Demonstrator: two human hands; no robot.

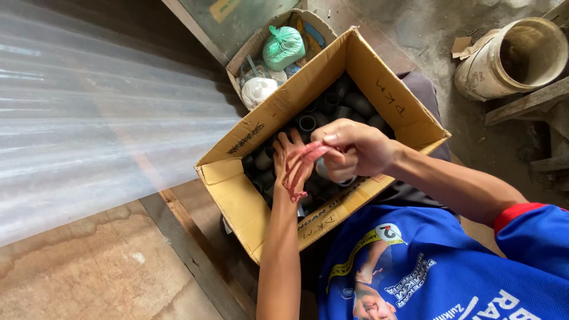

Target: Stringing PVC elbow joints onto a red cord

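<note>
My left hand (288,159) is stretched out flat, palm up, over an open cardboard box (237,198) full of dark grey pipe fittings (349,102). A thin red strip of plastic (298,172) lies across its palm and hangs off the wrist side. My right hand (354,149) is closed, pinching the upper end of that red strip between thumb and fingers; something pale shows under it, too hidden to name. Both hands hover just above the fittings.
A smaller box (259,44) behind holds a green tied bag (283,46) and a white bag (258,90). A ribbed translucent sheet (89,118) lies to the left on a wooden floor (89,278). A dirty white bucket (515,56) lies on its side at the upper right.
</note>
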